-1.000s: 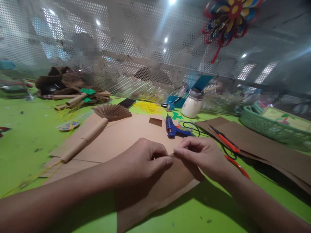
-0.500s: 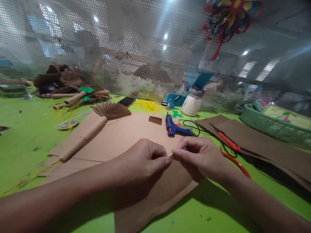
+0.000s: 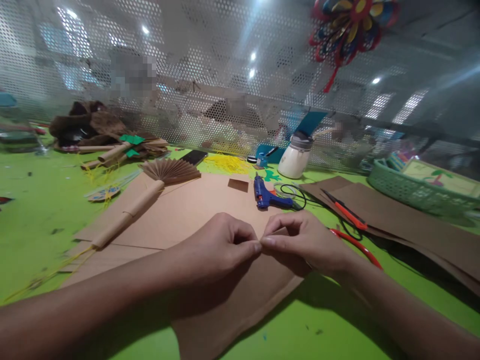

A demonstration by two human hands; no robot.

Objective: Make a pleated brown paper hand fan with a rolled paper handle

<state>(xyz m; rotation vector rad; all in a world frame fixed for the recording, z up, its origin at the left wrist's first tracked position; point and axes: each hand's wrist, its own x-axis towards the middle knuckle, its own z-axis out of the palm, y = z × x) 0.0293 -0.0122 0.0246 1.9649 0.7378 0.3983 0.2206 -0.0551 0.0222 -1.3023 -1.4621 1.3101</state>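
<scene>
My left hand and my right hand meet in front of me, both closed in a pinch with thumb tips almost touching. Whatever lies between the fingertips is too small and hidden to make out. Right under them spreads a sheet of brown kraft paper, its near edge curling a little over the green table. Just beyond the fingers, a blue glue gun rests on its side. A small brown paper piece lies to the left of it.
On the left, a pleated paper fan adjoins a rolled paper tube with yellow strings. To the right are a red cutter knife, brown sheets and a green basket. A white jar stands at the back.
The fingertips of both hands have drawn slightly closer together. The whole view has shifted a little, and the objects on the table stay in place.
</scene>
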